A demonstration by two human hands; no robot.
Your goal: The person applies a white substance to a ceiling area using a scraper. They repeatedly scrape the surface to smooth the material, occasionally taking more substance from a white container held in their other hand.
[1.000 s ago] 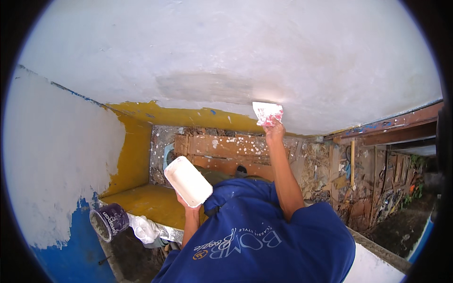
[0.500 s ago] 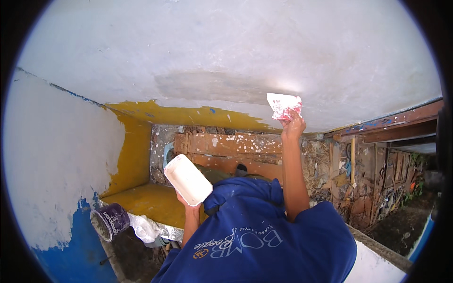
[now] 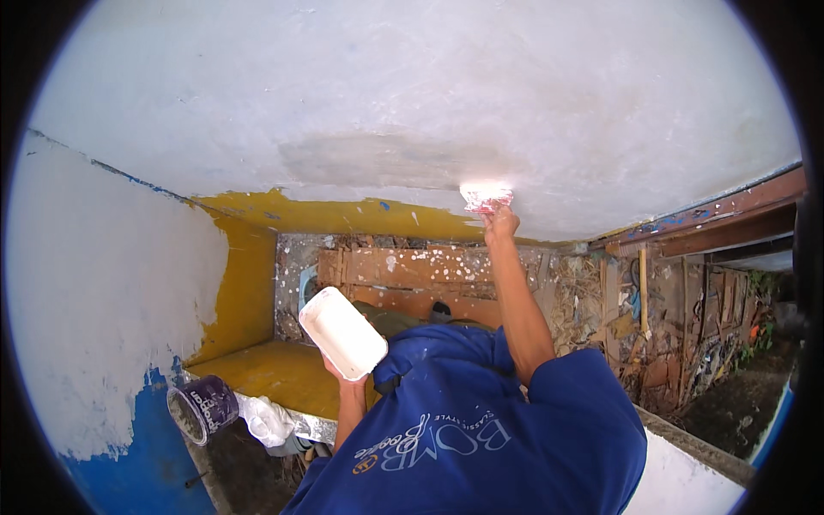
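My left hand (image 3: 347, 381) grips a white rectangular tray (image 3: 345, 335) from beneath its near end, in front of my body. Pale paste coats the inside of the tray. Farther out and to the right, my right hand (image 3: 503, 224) pinches a red spreader (image 3: 491, 202) smeared with white. Its blade lies against the whitish wall (image 3: 584, 103), or very close to it, just above the yellow painted strip (image 3: 335, 216). A darker grey, damp-looking patch (image 3: 369, 157) spreads over the wall left of the blade.
At lower left a dark purple bucket (image 3: 206, 408) and a white plastic bag (image 3: 267, 421) rest beside a yellow ledge (image 3: 266, 367). Paint-spotted boards (image 3: 403, 265) cover the floor below. Debris (image 3: 577, 300) and a wooden beam (image 3: 730, 215) are at right.
My right hand has moved left and slightly down along the wall with the spreader, whose face now looks more foreshortened. My left hand and the tray have barely shifted.
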